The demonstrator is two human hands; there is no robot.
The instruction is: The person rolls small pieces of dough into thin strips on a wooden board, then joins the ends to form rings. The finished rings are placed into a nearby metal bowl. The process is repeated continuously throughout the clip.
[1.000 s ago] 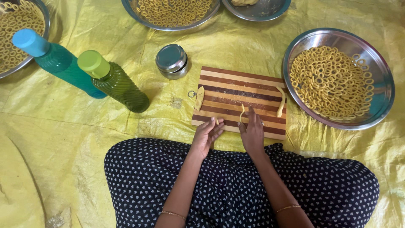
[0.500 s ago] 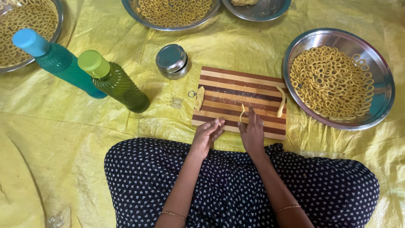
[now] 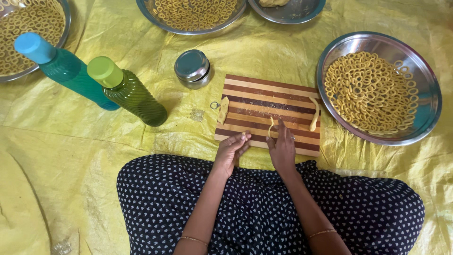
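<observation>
Thin dough strand (image 3: 270,127), short and slightly curved, lies on striped wooden board (image 3: 269,113) near its front edge, directly under fingertips of right hand (image 3: 282,147). R. hand rests palm-down at the board's near edge, fingers extended and loosely together, index tip touching the strand; nothing gripped. Left hand (image 3: 232,150) sits just beside it, to the strand's left, at board's front-left corner; fingers curled with thumb and fingertips pinched together, whether on a bit of dough cannot be told. Two more dough pieces on board: stubby one (image 3: 223,110) at left edge, longer curved one (image 3: 314,113) toward right edge. R. of board: steel plate (image 3: 427,75) heaped w/ dough rings. Behind board: small steel tin (image 3: 192,69). Further left: green bottle (image 3: 126,90) and teal bottle (image 3: 63,71), both on yellow sheet (image 3: 71,141).
</observation>
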